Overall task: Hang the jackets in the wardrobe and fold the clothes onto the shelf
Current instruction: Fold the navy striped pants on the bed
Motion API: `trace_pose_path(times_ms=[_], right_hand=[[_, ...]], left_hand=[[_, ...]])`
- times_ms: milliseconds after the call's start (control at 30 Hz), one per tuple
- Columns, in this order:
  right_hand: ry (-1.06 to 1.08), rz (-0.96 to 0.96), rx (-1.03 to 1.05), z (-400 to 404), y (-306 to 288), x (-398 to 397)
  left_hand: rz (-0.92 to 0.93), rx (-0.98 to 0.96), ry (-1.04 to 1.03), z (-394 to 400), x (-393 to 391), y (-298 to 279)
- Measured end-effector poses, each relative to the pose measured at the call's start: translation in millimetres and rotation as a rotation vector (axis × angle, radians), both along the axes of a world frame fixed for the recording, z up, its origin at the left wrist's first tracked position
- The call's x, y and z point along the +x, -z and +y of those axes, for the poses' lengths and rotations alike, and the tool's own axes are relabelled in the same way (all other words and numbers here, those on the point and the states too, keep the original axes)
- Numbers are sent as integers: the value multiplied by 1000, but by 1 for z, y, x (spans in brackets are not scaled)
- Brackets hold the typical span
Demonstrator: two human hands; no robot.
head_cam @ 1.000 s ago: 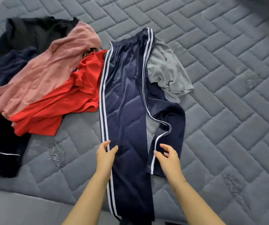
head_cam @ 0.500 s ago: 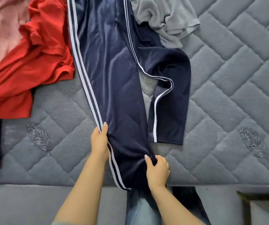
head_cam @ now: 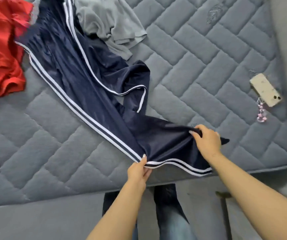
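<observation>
Navy track trousers with white side stripes lay slantwise on the quilted grey mattress, hem end held at the near edge.

Left hand pinched the striped seam between thumb and fingers; right hand had fingers curled into a bunch of cloth near the cuff. Upper leg was doubled back on itself, unsmoothed, its top touching the grey shirt, beside the red garment. Phone with bead charm sat well apart to the right. Risks, as judged: slick fabric could slide off the edge or slip the pinch; pulling might drag the shirt along; the doubled leg could set a crooked fold.
</observation>
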State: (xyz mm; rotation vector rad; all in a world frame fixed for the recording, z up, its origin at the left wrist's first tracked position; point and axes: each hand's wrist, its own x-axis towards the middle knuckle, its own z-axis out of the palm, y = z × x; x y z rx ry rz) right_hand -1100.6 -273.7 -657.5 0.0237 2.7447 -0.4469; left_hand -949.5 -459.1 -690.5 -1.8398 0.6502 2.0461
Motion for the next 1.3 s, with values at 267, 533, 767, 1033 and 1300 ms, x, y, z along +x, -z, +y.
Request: trace_pose_path(times_ms=[267,533,767,1033,1300], right_hand=[[51,197,-66,54,-8,-35],[1341,-475,-884,84,30,50],[1393,-302,-1042,111,40,10],[1675,-137,-957,176,29,17],[1641,-441,-1041,84,-3,70]], left_hand=[[95,223,-298,117,-63,-28],[65,-73,-415,62,-68,-8],[11,-193,-343,70,-81,-5],[-20,93,-229,155,-70,-18],[-50,40,-18,107,-49,-36]])
